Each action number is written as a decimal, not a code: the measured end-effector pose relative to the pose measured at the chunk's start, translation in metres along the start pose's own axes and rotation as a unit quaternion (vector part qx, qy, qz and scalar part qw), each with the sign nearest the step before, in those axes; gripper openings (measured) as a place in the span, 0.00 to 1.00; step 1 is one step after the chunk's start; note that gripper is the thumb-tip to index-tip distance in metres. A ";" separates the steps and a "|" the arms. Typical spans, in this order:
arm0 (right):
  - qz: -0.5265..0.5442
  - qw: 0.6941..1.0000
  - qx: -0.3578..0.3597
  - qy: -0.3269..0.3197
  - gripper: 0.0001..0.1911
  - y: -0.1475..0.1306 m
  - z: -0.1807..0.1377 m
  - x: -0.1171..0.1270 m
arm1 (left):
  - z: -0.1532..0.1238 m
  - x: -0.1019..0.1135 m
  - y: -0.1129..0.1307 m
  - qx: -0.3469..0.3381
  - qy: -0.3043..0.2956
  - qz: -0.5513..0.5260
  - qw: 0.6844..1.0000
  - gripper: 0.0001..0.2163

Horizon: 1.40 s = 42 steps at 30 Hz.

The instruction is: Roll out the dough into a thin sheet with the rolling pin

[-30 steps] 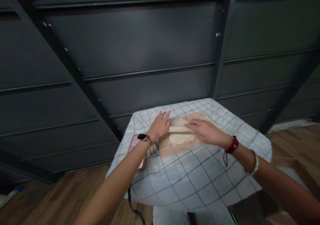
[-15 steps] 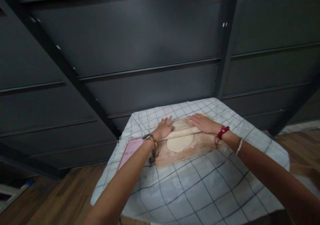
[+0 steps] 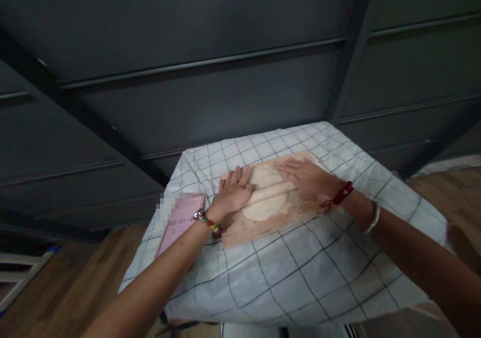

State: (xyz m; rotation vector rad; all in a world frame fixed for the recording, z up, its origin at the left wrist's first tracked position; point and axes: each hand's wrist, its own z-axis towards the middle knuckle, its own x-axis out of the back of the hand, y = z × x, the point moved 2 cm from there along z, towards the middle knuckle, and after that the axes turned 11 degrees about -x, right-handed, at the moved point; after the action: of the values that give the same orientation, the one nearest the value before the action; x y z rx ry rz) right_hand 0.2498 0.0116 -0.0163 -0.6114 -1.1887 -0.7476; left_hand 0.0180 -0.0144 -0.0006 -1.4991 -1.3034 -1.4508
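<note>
Both hands press down on a pale wooden rolling pin lying across a flat, roughly round sheet of dough. My left hand rests palm-down over the pin's left end, its fingers stretched forward and spread. At the other end my right hand lies flat, fingers extended and pointing left. Neither hand has its fingers wrapped around the pin. Dough shows on both the near and far sides of the pin. Underneath is a floured wooden board.
A pink-screened phone with a timer display lies left of the board. The table wears a white checked cloth. Directly behind it stands a dark panelled metal wall. Wooden flooring surrounds the table.
The pin has rolled nearer to me over the dough, baring more dough on the far side. Both hands have moved with it, and the camera view has shifted.
</note>
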 end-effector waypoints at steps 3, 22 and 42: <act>-0.010 1.000 -0.010 0.004 0.23 -0.007 -0.005 0.007 | -0.011 0.001 0.007 -0.007 0.006 0.011 1.000 0.28; 0.029 0.999 -0.033 0.016 0.18 -0.030 -0.046 0.025 | -0.067 -0.014 0.051 -0.001 0.171 0.098 0.980 0.28; -0.049 0.983 -0.020 0.176 0.19 -0.038 -0.113 0.051 | -0.115 -0.012 0.066 -0.115 0.237 0.108 0.958 0.27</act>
State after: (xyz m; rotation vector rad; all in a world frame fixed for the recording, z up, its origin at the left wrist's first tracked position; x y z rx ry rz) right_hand 0.2967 -0.1077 0.0036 -0.4329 -0.8827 -0.9219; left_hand 0.0465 -0.1433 0.0170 -1.2736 -0.6805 -1.7211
